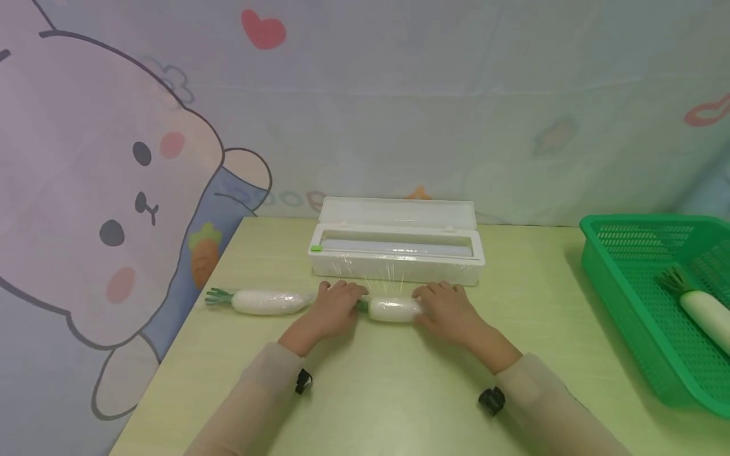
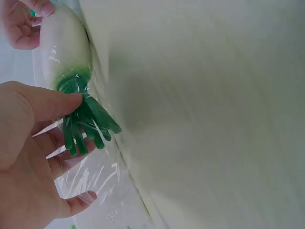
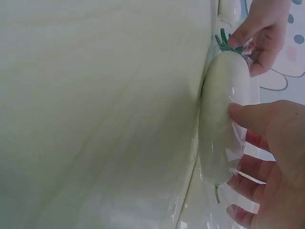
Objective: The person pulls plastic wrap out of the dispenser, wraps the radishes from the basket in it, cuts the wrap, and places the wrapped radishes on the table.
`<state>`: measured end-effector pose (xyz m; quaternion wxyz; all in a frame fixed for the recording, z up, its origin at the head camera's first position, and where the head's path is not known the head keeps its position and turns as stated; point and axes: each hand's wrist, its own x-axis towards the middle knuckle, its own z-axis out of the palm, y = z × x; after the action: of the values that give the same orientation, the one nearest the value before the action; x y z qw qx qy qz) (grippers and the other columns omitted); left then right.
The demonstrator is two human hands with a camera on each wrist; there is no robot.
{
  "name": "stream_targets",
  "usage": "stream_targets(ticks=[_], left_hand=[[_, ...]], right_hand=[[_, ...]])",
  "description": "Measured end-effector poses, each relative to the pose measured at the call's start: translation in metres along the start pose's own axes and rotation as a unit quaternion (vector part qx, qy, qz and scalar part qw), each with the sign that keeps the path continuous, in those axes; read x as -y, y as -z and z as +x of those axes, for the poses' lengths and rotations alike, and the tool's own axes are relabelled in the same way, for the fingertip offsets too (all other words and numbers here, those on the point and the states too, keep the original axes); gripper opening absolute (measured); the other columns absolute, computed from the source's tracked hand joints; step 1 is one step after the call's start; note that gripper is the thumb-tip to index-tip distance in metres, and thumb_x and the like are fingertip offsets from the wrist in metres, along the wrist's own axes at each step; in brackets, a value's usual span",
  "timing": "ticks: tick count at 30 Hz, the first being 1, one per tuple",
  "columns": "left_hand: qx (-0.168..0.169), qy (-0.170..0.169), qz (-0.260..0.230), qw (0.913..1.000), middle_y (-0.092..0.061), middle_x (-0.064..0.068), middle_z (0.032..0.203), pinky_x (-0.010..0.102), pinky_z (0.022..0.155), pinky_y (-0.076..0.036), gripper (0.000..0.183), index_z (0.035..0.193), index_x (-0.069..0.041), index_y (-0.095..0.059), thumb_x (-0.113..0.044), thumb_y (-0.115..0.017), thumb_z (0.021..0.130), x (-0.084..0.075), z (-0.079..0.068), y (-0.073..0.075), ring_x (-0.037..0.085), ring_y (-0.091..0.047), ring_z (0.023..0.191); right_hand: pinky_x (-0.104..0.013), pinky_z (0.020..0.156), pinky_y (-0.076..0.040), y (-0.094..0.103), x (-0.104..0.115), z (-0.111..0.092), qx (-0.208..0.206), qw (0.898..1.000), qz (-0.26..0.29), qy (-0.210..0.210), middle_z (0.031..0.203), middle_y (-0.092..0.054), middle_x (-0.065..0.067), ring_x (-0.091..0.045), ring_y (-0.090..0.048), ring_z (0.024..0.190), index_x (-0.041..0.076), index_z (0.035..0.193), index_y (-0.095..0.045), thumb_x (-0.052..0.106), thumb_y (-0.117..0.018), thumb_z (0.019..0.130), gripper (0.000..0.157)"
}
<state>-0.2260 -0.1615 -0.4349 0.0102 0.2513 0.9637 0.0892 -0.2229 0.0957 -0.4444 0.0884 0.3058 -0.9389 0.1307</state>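
Observation:
A white radish [image 1: 393, 310] with green stems lies crosswise in front of an open cling film box [image 1: 396, 271], clear film around it. My left hand [image 1: 336, 307] pinches its stems [image 2: 86, 117] between thumb and fingers, film stretched over those fingers. At the other end, my right hand [image 1: 447, 310] grips the radish body [image 3: 221, 105], thumb on the near side and fingertips on the far side. Shiny film [image 2: 102, 191] runs from the radish toward the box. Left of my left hand lies another radish [image 1: 268, 302], which looks film-wrapped.
The box lid [image 1: 396, 213] stands raised at the back, with a film roll [image 1: 393, 247] inside and a green slider [image 1: 316, 249] at its left. A green basket [image 1: 621, 329] at the right holds another radish [image 1: 707, 316]. A patterned cloth [image 1: 388, 126] hangs behind the table.

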Motion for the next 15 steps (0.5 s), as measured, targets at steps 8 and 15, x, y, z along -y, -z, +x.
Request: stream_targets(ticks=[8, 15], left_hand=[[-0.001, 0.011, -0.013, 0.9999, -0.061, 0.008, 0.117, 0.064, 0.101, -0.029, 0.019, 0.111, -0.009, -0.061, -0.012, -0.061, 0.091, 0.0043, 0.0054, -0.0022, 0.031, -0.052, 0.114], [-0.021, 0.013, -0.001, 0.9997, -0.053, 0.009, 0.115, 0.061, 0.098, -0.031, 0.026, 0.114, -0.009, -0.064, -0.010, -0.066, 0.088, 0.0050, 0.0092, -0.0051, 0.030, -0.046, 0.112]], right_hand=[[-0.051, 0.079, -0.041, -0.0007, 0.0000, 0.0044, -0.011, 1.000, -0.010, -0.004, 0.107, -0.062, -0.012, -0.033, -0.055, 0.099, 0.006, 0.109, -0.065, 0.028, -0.075, 0.083, 0.037], [-0.048, 0.077, -0.042, -0.0035, -0.0020, 0.0105, -0.015, 1.000, -0.017, -0.011, 0.100, -0.057, -0.010, -0.030, -0.052, 0.095, 0.004, 0.108, -0.067, 0.024, -0.079, 0.079, 0.038]])
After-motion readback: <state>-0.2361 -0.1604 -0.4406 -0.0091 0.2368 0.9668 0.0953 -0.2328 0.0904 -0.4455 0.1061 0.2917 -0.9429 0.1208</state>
